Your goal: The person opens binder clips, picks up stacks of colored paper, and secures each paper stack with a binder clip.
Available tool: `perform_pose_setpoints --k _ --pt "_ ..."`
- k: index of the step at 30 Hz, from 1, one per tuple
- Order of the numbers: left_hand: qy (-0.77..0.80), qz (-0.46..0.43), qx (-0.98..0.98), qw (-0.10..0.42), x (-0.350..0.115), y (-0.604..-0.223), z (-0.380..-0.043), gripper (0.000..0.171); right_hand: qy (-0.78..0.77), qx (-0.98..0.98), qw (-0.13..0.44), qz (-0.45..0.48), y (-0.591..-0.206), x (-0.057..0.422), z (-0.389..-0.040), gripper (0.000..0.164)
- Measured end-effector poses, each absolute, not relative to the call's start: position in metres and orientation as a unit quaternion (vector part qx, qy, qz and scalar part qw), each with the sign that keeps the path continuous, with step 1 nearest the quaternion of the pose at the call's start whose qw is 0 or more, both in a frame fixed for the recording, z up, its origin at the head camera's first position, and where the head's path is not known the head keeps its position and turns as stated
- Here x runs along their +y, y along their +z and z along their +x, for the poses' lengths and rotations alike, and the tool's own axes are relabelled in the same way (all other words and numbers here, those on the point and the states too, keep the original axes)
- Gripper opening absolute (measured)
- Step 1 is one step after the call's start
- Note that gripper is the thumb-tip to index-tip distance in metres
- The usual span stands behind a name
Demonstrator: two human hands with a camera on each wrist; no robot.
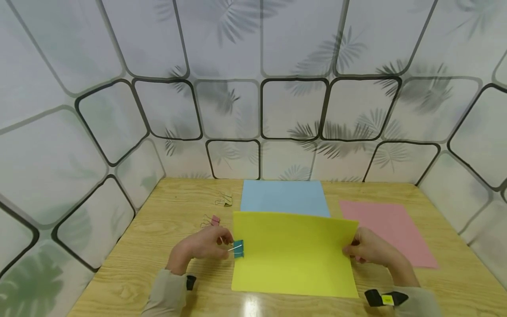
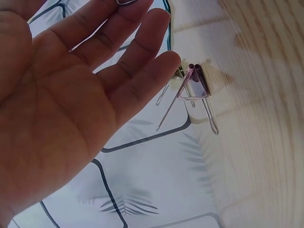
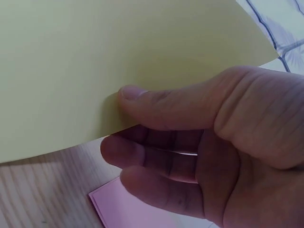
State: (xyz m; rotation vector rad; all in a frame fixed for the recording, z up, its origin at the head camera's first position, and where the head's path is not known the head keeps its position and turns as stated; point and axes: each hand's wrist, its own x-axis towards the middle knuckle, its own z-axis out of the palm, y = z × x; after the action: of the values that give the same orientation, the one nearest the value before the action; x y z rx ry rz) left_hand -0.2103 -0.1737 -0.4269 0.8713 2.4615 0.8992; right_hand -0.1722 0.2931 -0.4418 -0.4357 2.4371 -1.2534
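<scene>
A yellow sheet of paper (image 1: 293, 255) is held up in front, tilted toward me, between both hands. Clamped on its left edge is a teal binder clip (image 1: 238, 249). My left hand (image 1: 203, 244) pinches that clip's wire handle; in the left wrist view a bit of the wire loop shows at the fingertips. On the opposite side, my right hand (image 1: 372, 250) grips the sheet's right edge. The right wrist view shows the thumb (image 3: 161, 104) flat on the yellow surface, with the other fingers below the edge and partly hidden.
A pink binder clip (image 1: 215, 220) lies beyond the left hand, and a green binder clip (image 1: 227, 201) farther back. Behind the yellow sheet is a light blue sheet (image 1: 283, 196), partly covered. Pink paper (image 1: 390, 224) lies at the right. A patterned cloth wall (image 1: 293, 110) borders the table.
</scene>
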Motion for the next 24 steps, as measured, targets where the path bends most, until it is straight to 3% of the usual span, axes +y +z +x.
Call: perform_pose_setpoints --k 9,24 --pt "0.323 0.306 0.874 0.198 -0.174 -0.431 -0.211 0.03 -0.434 0.869 0.178 -0.16 -0.448 0.293 -0.173 0.021" --pt "0.313 0.318 0.873 0.198 -0.169 -0.433 -0.21 0.028 -0.424 0.873 0.168 -0.176 -0.452 0.293 -0.173 0.009"
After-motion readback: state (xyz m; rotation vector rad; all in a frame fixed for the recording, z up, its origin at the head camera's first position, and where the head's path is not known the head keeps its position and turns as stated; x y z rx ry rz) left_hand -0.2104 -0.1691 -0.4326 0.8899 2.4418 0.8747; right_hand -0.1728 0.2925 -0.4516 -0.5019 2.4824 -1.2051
